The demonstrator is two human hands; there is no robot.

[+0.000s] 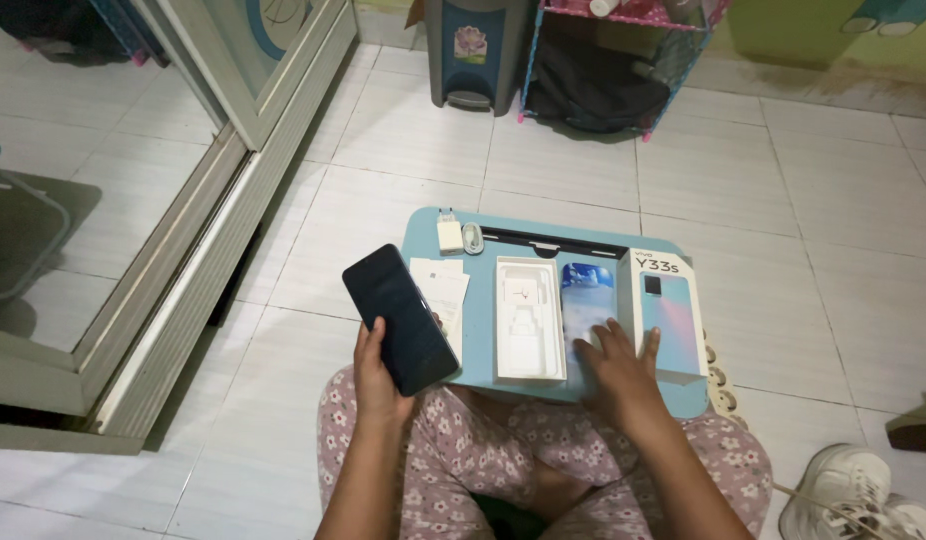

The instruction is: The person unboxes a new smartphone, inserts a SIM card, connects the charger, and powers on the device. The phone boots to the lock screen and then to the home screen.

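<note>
On one blue lap table (483, 355): left hand (375, 385) grips one phone (400, 319), right hand (621, 375) flat, one open box (530, 320)

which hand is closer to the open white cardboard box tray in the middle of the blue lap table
Right. The right hand lies just right of the open white cardboard box tray, fingers on the blue glossy insert. The left hand is further left, holding the black smartphone.

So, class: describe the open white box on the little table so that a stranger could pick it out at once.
Find the small light-blue lap table on the tiled floor, in front of the seated person. The open white box lies near its middle, between the white paper leaflets and the blue phone-shaped card under the right hand. It alone is a hollow white tray.
</note>
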